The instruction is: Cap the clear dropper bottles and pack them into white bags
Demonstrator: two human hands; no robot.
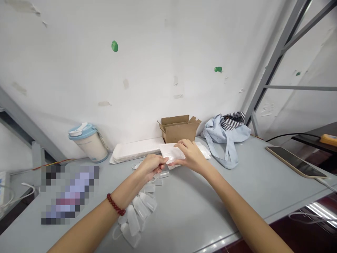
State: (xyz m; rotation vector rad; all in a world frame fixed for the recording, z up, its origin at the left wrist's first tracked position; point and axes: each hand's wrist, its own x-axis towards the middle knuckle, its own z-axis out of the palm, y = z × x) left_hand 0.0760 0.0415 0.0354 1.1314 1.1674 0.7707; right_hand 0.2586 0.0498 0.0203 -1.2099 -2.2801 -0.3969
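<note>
Out over the middle of the table (200, 211) I hold a small white packet (170, 151), flat and slightly shiny, with both hands. My left hand (152, 166) pinches its lower left corner between thumb and fingers. On its right side my right hand (191, 154) grips it, thumb below and fingers over the top edge. Below my left hand lie several translucent, tag-shaped pieces with loops (140, 207), partly overlapping; my left forearm hides some. More white packets (204, 150) rest behind my right hand, and that hand covers part of them.
Along the wall stand a blue-lidded cup (91, 144), a stack of white sheets (137, 149), an open cardboard box (180, 133) and a light blue cloth bag (226, 135). A phone (296, 161) with a cable lies at right. A blurred-out item (71, 196) lies at left.
</note>
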